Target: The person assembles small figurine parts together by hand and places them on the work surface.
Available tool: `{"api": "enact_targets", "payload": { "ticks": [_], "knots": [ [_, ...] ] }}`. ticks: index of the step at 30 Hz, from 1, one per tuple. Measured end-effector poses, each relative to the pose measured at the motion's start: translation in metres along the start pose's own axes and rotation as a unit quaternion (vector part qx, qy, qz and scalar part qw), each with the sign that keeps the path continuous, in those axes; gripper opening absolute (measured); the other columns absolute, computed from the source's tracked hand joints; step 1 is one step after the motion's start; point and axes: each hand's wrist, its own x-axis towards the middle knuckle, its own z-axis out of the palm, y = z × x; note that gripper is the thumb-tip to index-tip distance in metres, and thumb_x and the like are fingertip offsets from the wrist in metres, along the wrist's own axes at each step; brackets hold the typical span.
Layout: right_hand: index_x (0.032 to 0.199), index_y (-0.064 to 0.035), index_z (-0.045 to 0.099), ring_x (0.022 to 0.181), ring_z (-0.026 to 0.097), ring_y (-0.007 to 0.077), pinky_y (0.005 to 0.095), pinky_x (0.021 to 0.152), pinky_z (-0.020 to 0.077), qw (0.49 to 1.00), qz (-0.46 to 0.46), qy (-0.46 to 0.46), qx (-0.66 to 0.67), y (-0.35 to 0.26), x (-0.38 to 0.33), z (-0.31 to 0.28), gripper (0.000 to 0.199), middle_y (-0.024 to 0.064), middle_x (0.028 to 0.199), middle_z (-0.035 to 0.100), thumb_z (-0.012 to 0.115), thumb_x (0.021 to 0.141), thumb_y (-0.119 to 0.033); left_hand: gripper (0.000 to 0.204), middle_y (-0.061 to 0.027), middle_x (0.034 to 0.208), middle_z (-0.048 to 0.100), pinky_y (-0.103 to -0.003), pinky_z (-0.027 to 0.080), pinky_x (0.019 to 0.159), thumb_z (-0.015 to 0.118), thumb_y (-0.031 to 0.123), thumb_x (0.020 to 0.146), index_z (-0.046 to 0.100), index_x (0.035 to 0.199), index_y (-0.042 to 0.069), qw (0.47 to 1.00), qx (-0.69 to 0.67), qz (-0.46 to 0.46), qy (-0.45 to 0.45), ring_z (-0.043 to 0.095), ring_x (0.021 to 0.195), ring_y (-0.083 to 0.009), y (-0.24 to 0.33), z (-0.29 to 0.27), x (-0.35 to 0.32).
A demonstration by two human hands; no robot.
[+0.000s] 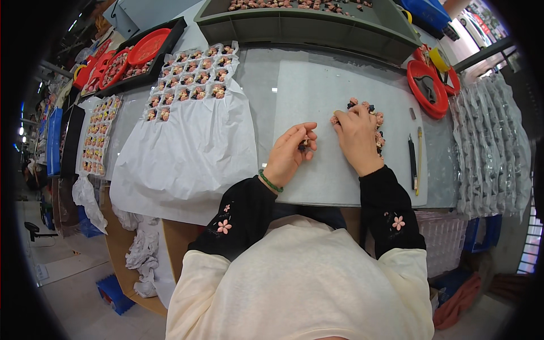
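Note:
My left hand point(285, 154) is curled, palm partly upward, around a small dark-and-pink figurine point(304, 144). Most of that piece is hidden by the fingers. To its right, my right hand point(360, 139) reaches over a loose cluster of similar pink-haired figurines point(379, 137) on a white sheet point(309, 93). Its thumb and fingers are bent together on one pink figurine point(334, 120) at the cluster's left side; the palm covers part of the cluster. On the left, a tray of figurines point(199, 77) has pieces sitting in rows of cells, with white tissue paper point(187, 153) spread over its near part.
A grey-green bin point(306, 28) with many figurines stands at the back. Red dishes point(426, 90) lie at the right, above a black pen-like tool point(412, 161) and a thin brush point(419, 158). Stacked clear plastic trays point(492, 147) stand far right; another filled tray point(101, 136) lies far left.

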Motion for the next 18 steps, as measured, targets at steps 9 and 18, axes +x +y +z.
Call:
{"api": "enact_targets", "payload": {
  "ticks": [9, 18],
  "knots": [
    [0.1, -0.0005, 0.056, 0.081, 0.058, 0.0245, 0.0295, 0.065, 0.0485, 0.962, -0.041, 0.129, 0.238, -0.041, -0.023, -0.005, 0.035, 0.0117, 0.087, 0.058, 0.064, 0.067, 0.007, 0.023, 0.0026, 0.072, 0.051, -0.016, 0.033, 0.049, 0.05, 0.023, 0.09, 0.055, 0.101, 0.003, 0.994, 0.111, 0.011, 0.017, 0.043, 0.059, -0.0035, -0.01, 0.0, -0.002],
    [0.106, 0.003, 0.052, 0.091, 0.056, 0.0126, 0.0237, 0.076, 0.0483, 0.741, 0.215, 0.043, 0.635, -0.032, -0.047, 0.018, 0.029, 0.0073, 0.097, 0.056, 0.061, 0.078, 0.003, 0.026, 0.0016, 0.076, 0.053, -0.017, 0.036, 0.057, 0.054, 0.013, 0.087, 0.056, 0.11, 0.001, 0.989, 0.126, 0.076, -0.001, 0.043, 0.065, -0.0037, -0.011, -0.002, -0.001]
  ]
}}
